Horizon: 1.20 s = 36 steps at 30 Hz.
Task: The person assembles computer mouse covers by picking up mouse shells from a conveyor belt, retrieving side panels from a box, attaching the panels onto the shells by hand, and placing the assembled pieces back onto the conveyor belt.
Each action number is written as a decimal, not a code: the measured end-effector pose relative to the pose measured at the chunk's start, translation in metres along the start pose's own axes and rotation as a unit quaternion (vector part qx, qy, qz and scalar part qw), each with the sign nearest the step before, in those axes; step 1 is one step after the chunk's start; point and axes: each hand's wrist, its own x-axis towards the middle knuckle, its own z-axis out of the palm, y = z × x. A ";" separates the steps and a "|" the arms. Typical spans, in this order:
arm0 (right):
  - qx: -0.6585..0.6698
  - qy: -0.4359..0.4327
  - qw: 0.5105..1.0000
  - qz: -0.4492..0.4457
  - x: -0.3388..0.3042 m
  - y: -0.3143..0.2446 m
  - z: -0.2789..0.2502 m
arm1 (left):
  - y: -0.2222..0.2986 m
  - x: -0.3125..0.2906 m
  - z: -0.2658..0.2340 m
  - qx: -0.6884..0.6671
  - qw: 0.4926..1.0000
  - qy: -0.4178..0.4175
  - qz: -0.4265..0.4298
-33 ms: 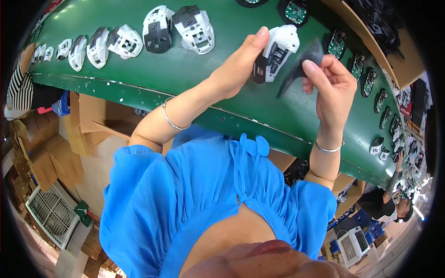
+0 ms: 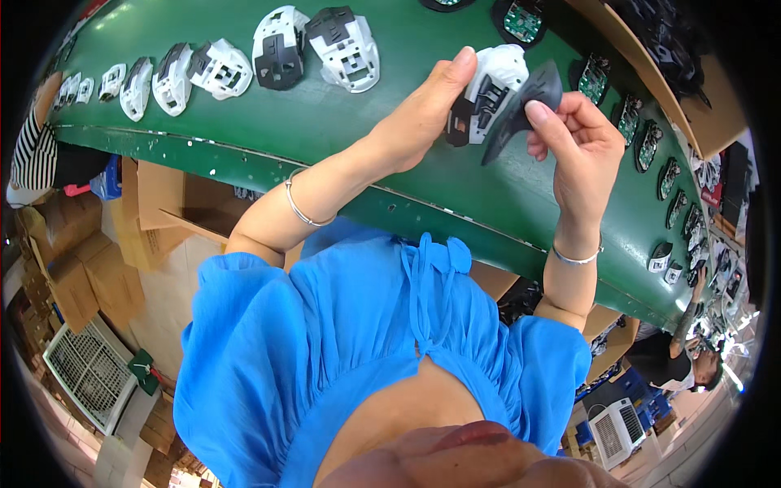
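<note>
My left hand (image 2: pixel 431 110) is closed on a white-and-black mouse shell (image 2: pixel 490 91), held up above the green bench. Dark inner parts show in the middle of the shell; my left fingers are mostly hidden behind it. Just to its right, my right hand (image 2: pixel 573 134) pinches a thin, curved dark grey cover (image 2: pixel 529 102) between thumb and fingers. The cover's left edge overlaps the shell's right side in view; whether the two touch I cannot tell.
More white-and-black mouse shells (image 2: pixel 340 50) line the green bench (image 2: pixel 390 154) toward the left. Black mouse bases with green circuit boards (image 2: pixel 523 20) run along the right. A cardboard box (image 2: pixel 720 122) of dark parts stands far right. People sit at both bench ends.
The dark cover has turned slightly, so more of its broad face shows, and it sits closer to the mouse shell. The left hand has barely moved.
</note>
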 end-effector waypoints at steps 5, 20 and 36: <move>-0.069 -0.001 0.998 -0.009 0.007 0.006 0.013 | -0.009 -0.001 -0.005 0.046 0.999 0.008 0.025; -0.015 0.017 0.999 0.041 0.011 0.019 0.010 | -0.006 -0.009 -0.006 0.145 0.987 0.063 0.007; 0.077 0.019 0.996 0.034 0.007 0.025 0.013 | 0.005 -0.014 -0.002 0.139 0.988 0.021 -0.056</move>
